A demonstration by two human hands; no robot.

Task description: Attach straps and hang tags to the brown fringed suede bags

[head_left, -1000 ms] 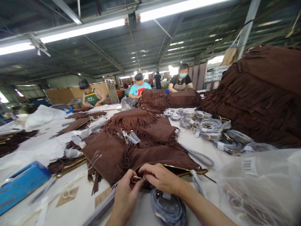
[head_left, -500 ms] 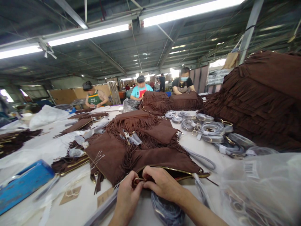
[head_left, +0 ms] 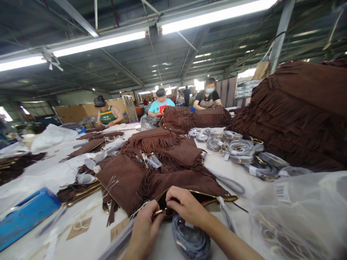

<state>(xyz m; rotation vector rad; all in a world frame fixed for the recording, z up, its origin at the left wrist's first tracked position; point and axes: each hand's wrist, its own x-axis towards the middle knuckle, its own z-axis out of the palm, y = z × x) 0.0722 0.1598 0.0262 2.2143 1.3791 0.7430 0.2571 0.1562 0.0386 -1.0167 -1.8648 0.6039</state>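
head view, nearest first: the left hand pinches a gold ring between thumb and forefinger, closed tight on it. the right hand curls over the zip edge of a brown fringed bag, fingers closed on the edge and thumb against the ring. the bag lies flat on the white table, just in front of the person, with a wrapped grey strap under the wrists.

left of the hands lie kraft tags and a blue box. on the right, a clear plastic bag carries a barcode label (digits too small to read).

farther off are coiled wrapped straps, a tall heap of fringed bags, and three people at the table's far end; the white letters on the teal shirt are partly hidden.

against half a second ago, both hands keep the same spot on the bag's edge, and the ring sits slightly lower, more covered by fingers.
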